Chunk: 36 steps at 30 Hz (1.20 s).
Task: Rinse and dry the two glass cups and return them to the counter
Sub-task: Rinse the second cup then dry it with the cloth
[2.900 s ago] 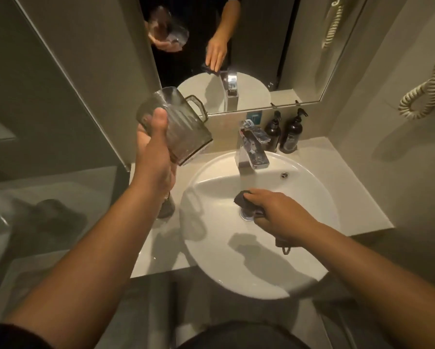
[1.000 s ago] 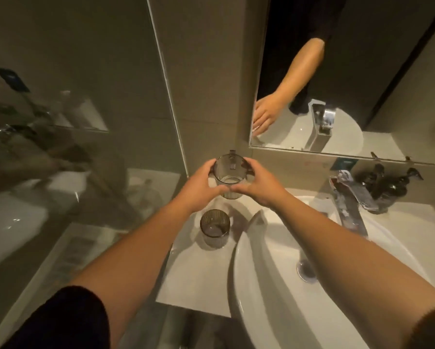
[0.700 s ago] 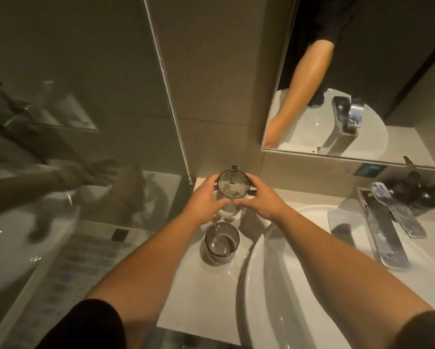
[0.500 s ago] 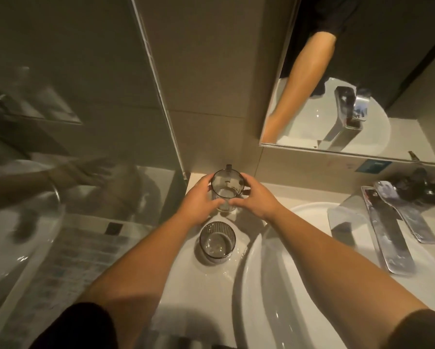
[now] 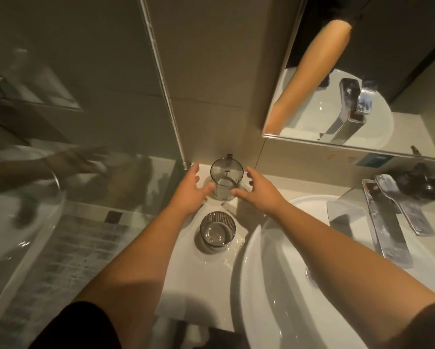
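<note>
Two glass cups [image 5: 226, 182] [image 5: 218, 232] (both upright), two hands [image 5: 189, 191] [image 5: 258, 192], one basin [image 5: 266, 293], one faucet [image 5: 385, 222]

No legible text, brand or number anywhere. Blue label [image 5: 373, 161] on the wall under the mirror [image 5: 362, 71], its print too small and blurred to read. Faint reddish marks on the wall beside it, likewise unreadable.

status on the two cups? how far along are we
Near the end. Done: both stand upright on the counter, the ribbed cup nearer, the handled cup by the wall. In hand: nothing; left hand and right hand flank the handled cup, fingers open. Left: withdraw hands; dryness can't be judged.
</note>
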Each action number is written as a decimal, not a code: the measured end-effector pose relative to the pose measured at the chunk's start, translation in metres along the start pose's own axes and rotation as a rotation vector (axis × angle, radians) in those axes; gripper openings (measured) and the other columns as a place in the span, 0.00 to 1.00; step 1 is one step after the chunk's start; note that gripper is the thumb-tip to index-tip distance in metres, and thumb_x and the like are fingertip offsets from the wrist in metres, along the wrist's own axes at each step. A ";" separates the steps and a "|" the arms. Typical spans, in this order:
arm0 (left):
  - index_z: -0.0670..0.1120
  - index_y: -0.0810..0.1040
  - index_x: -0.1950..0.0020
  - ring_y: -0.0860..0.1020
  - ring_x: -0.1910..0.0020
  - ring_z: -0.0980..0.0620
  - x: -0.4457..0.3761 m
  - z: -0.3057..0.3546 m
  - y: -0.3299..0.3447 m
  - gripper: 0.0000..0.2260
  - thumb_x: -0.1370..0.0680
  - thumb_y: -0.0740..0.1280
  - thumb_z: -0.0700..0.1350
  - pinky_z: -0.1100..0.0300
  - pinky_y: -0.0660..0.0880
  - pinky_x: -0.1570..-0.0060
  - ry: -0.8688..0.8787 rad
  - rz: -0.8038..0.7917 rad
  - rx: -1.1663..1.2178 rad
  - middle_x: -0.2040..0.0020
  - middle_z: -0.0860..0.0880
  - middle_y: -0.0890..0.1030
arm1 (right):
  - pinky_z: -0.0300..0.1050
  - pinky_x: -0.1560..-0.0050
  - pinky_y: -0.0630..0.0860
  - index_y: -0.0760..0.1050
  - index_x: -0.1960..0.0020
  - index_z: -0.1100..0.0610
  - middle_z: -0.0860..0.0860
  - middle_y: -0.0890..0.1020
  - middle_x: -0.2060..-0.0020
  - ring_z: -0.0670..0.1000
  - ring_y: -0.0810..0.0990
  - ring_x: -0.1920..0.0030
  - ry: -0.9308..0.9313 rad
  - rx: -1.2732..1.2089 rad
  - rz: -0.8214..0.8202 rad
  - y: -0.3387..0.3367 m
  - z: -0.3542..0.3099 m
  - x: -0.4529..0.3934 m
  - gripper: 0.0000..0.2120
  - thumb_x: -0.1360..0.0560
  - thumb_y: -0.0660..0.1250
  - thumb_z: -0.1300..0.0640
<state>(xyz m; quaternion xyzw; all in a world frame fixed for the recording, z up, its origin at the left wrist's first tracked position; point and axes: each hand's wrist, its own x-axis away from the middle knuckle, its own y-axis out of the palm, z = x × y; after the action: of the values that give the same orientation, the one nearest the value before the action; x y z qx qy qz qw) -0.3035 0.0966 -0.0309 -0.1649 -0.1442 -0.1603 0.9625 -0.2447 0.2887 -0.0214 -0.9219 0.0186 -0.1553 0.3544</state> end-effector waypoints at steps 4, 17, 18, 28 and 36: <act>0.47 0.68 0.25 0.75 0.47 0.52 0.039 -0.009 -0.003 0.21 0.18 0.64 0.48 0.58 0.73 0.50 -0.210 0.185 0.328 0.27 0.43 0.72 | 0.47 0.36 0.68 0.63 0.26 0.57 0.55 0.71 0.30 0.54 0.72 0.33 -0.099 0.102 0.023 -0.005 -0.006 0.043 0.34 0.26 0.68 0.43; 0.54 0.47 0.18 0.64 0.29 0.64 0.120 -0.076 0.008 0.54 0.34 0.80 0.56 0.70 0.61 0.37 0.071 -0.152 -0.346 0.25 0.61 0.63 | 0.50 0.40 0.67 0.64 0.31 0.52 0.53 0.79 0.39 0.57 0.78 0.43 -0.254 0.571 -0.184 0.032 -0.007 0.087 0.33 0.30 0.70 0.41; 0.57 0.52 0.20 0.66 0.34 0.72 0.120 -0.075 0.011 0.50 0.33 0.80 0.53 0.76 0.63 0.42 0.082 -0.140 -0.307 0.30 0.68 0.65 | 0.50 0.39 0.65 0.66 0.32 0.52 0.51 0.80 0.41 0.56 0.78 0.45 -0.244 0.544 -0.168 0.034 -0.006 0.088 0.31 0.30 0.70 0.40; 0.54 0.60 0.27 0.75 0.46 0.72 0.126 -0.055 0.017 0.41 0.32 0.81 0.48 0.83 0.67 0.54 0.119 -0.082 -0.125 0.39 0.61 0.74 | 0.43 0.49 0.73 0.70 0.32 0.51 0.50 0.80 0.41 0.52 0.79 0.43 -0.264 0.242 -0.101 0.011 -0.016 0.111 0.32 0.33 0.76 0.47; 0.64 0.60 0.31 0.72 0.36 0.65 0.162 -0.012 0.039 0.40 0.35 0.82 0.55 0.69 0.71 0.40 0.303 -0.201 -0.177 0.33 0.58 0.72 | 0.46 0.40 0.74 0.67 0.29 0.53 0.50 0.80 0.39 0.49 0.79 0.42 -0.245 0.175 -0.039 -0.038 -0.009 0.180 0.34 0.31 0.75 0.49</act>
<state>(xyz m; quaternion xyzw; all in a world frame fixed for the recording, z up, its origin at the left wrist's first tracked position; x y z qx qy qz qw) -0.1405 0.0848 0.0014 -0.2074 0.0011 -0.2908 0.9340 -0.0789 0.2854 0.0592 -0.8997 -0.0562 -0.0494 0.4301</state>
